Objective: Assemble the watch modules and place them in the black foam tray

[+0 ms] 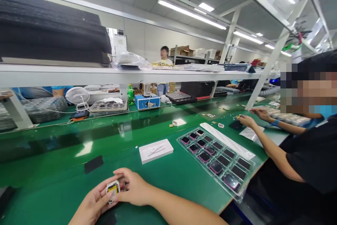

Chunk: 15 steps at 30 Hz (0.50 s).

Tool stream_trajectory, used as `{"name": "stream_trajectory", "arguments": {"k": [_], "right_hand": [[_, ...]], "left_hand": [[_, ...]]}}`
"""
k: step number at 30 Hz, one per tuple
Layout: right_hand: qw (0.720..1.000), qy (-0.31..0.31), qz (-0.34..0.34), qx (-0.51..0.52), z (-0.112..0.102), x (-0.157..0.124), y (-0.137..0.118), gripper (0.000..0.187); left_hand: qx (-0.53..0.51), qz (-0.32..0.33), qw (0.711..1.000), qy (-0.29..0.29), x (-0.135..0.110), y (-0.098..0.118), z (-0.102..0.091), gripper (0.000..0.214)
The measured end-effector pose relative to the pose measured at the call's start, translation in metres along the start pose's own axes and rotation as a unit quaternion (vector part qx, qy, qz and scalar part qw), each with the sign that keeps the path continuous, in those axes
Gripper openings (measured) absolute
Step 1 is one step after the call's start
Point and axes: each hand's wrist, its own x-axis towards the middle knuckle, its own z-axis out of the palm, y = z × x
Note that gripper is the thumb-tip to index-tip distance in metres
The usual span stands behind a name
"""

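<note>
Low in the head view, a small white-rimmed watch case (pixel 113 190) with a yellow part inside is held between my two hands. My left hand (pixel 92 202) grips it from the left, its thumb over the front face. From the right, my right hand (pixel 138 187) curls its fingers and thumb against the case's edge. Part of the case is hidden by the fingers. Beyond the hands lie a black pad (pixel 94 164) and a flat white box (pixel 156 150) with thin grey marks or tools on top.
At right, a clear plastic tray (pixel 210 167) carries several watch pieces beside a white paper strip (pixel 228 140). A co-worker's arms (pixel 273 147) reach over the green bench (pixel 60 140). A white fan (pixel 78 96) and a blue device (pixel 147 102) stand under the shelf (pixel 168 76).
</note>
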Motion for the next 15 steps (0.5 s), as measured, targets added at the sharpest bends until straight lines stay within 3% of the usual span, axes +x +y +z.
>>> {"name": "stream_trajectory", "arguments": {"k": [3,9,12,15], "right_hand": [[0.996,-0.05,0.027,0.071,0.003,0.002,0.004,0.061],[0.999,-0.012,-0.036,-0.008,0.005,-0.004,-0.004,0.056],[0.998,-0.022,-0.051,0.006,0.0,-0.007,-0.007,0.051],[0.997,-0.053,-0.021,0.048,-0.008,-0.005,-0.006,0.053]], "left_hand": [[0.032,0.027,0.999,0.011,0.002,-0.005,0.0,0.039],[0.099,0.086,0.991,-0.031,0.003,0.0,0.006,0.034],[0.133,0.133,0.982,-0.029,-0.003,0.001,0.015,0.037],[0.121,0.099,0.988,0.005,-0.009,0.006,0.018,0.051]]}}
